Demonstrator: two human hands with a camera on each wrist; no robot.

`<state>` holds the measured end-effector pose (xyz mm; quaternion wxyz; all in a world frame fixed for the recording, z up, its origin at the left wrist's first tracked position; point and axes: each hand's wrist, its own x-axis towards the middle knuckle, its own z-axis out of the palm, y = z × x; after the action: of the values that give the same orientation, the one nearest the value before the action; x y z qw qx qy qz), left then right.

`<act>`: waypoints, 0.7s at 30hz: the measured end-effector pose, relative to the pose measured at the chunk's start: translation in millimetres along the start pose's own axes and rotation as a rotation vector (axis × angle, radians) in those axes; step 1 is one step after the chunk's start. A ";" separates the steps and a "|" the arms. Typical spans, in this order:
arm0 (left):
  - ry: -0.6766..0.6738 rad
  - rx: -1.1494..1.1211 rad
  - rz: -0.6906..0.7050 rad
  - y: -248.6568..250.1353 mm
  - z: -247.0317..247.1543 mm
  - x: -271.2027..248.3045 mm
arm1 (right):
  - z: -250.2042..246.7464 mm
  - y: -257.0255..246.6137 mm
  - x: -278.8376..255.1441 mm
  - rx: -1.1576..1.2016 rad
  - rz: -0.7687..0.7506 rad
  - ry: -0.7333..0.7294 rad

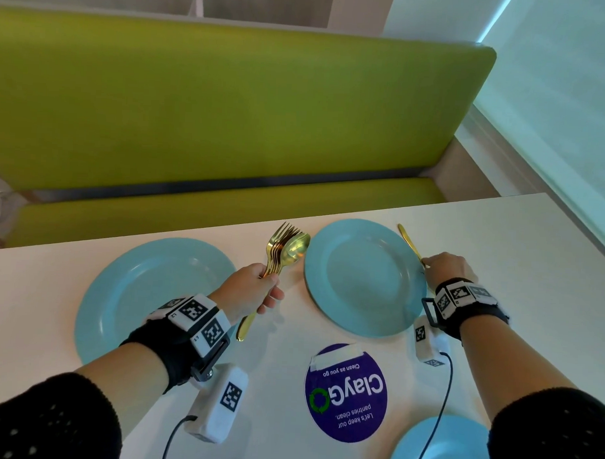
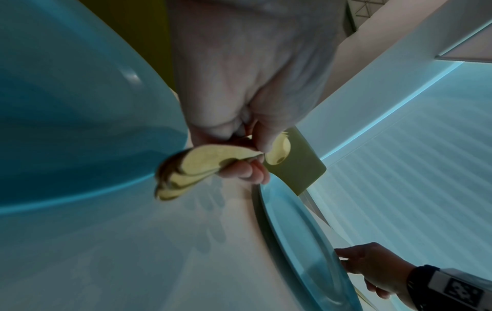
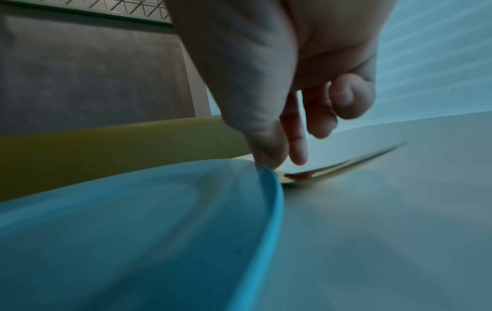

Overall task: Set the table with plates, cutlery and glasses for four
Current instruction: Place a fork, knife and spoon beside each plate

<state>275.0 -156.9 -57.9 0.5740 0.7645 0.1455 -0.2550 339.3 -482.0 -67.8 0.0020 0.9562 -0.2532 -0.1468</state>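
Observation:
Two blue plates stand along the far side of the white table (image 1: pixel 499 243): the left plate (image 1: pixel 155 293) and the right plate (image 1: pixel 361 276). Between them my left hand (image 1: pixel 258 289) grips a bundle of gold forks and a spoon (image 1: pixel 285 249), heads pointing away; their handle ends (image 2: pixel 191 166) fan out below my fist. A gold knife (image 1: pixel 408 243) lies flat just right of the right plate (image 3: pixel 133 231). My right hand (image 1: pixel 447 268) hovers at its handle end, thumb and forefinger (image 3: pixel 298 155) pointing down a little above the knife (image 3: pixel 346 166). A third plate (image 1: pixel 441 447) sits near me at the right.
A green bench (image 1: pixel 230 106) runs behind the table's far edge. A round purple sticker (image 1: pixel 347 392) is stuck on the tabletop between my arms. A window with a blind (image 1: pixel 573 101) lines the right side. White sensor boxes (image 1: pixel 219 405) with cables hang under my wrists.

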 end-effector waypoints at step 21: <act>-0.008 0.034 -0.005 7.1 -6.3 -40.7 | -29.7 -99.2 -164.4 0.113 -0.805 -0.003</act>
<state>246.3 -150.2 -28.2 0.5607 0.7728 0.1406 -0.2617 259.4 -317.8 -1.2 -0.1085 0.9773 0.1339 -0.1232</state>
